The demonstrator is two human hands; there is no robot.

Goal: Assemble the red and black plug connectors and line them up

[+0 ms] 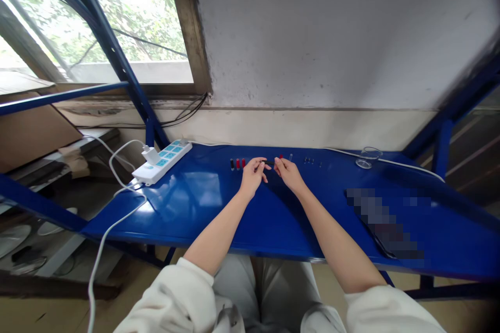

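Both hands meet above the blue table (pixel 211 218), near its back edge. A small dark rod-like piece (pixel 269 162) spans the space between them, its kind too small to make out. My left hand (pixel 253 173) has its fingers closed on one end of it. Pinched at the other end are the fingers of my right hand (pixel 286 171). Left of my hands stand a small black cylinder (pixel 232 164) and two red ones (pixel 238 164). Behind my right hand, a bit of red and a small clear piece (pixel 290 157) show. Several tiny metallic pieces (pixel 308 160) are further right.
A white power strip (pixel 162 162) with a plug and cable lies at the table's left. At the right are a clear glass (pixel 367 157) and a blurred dark flat object (pixel 385 226). Blue frame posts (pixel 440 148) rise at both sides; a wall stands behind.
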